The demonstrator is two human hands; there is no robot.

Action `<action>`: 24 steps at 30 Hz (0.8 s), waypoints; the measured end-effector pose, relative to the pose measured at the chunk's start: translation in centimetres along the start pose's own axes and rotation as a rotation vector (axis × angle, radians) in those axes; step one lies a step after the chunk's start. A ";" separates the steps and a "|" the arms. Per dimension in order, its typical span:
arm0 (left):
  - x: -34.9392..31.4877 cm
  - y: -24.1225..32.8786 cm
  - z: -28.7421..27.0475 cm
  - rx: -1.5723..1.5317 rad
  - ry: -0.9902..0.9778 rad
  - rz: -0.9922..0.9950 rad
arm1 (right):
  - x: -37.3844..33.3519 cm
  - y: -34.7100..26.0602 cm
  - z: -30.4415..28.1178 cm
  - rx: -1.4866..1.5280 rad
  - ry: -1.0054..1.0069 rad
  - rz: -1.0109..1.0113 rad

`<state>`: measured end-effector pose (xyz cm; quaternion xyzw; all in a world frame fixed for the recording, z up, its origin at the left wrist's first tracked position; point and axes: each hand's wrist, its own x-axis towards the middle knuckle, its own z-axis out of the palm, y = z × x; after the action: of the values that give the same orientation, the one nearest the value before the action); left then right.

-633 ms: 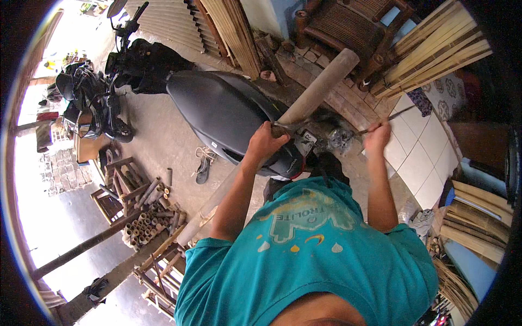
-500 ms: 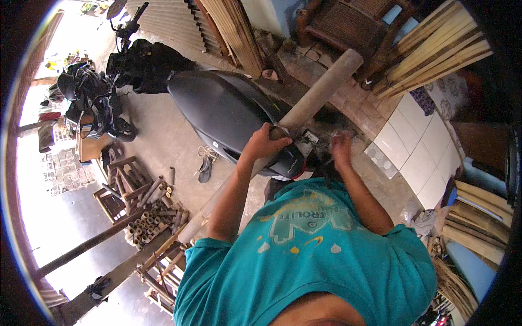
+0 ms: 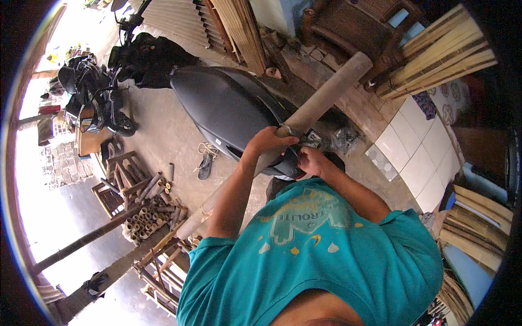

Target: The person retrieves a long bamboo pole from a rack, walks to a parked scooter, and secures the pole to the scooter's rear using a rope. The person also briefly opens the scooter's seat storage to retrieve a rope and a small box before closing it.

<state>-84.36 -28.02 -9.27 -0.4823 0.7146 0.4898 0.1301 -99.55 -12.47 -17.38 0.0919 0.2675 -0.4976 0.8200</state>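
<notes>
A thick, pale brown bamboo pole (image 3: pixel 329 92) lies slantwise across the rear of a black motorcycle seat (image 3: pixel 228 103), its near end passing under my left forearm. My left hand (image 3: pixel 267 142) is wrapped over the pole near its middle. A thin dark band or cord (image 3: pixel 289 130) circles the pole just beyond those fingers. Close by, at the motorcycle's tail, my right hand (image 3: pixel 314 162) has its fingers pinched together; what they hold is too small to make out. The licence plate area (image 3: pixel 312 138) shows beyond this hand.
A stack of short bamboo tubes (image 3: pixel 145 220) lies left, near a wooden rack (image 3: pixel 128 174). Sandals (image 3: pixel 205 163) rest on the concrete floor. Split bamboo bundles (image 3: pixel 440 54) lean at the upper right beside a wooden chair (image 3: pixel 348 27). Another motorcycle (image 3: pixel 92 92) stands far left.
My right hand has come left and inward to the pole beside my left hand. My left hand keeps its grip on the pole.
</notes>
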 end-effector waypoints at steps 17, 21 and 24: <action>-1.3 1.8 -0.6 -0.004 -0.001 0.034 | 1.4 -3.0 3.1 -1.230 0.027 -0.680; -2.7 2.1 -0.4 0.047 0.336 0.175 | -0.7 -5.1 4.2 -0.172 0.118 0.028; -3.5 2.0 -0.3 -0.005 0.474 0.235 | -4.1 -9.5 6.7 -0.945 0.377 0.077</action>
<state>-84.15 -26.21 -5.70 -0.4976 0.7749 0.3766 -0.1000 -106.90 -16.75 -8.44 -0.1909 0.6030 -0.2666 0.7272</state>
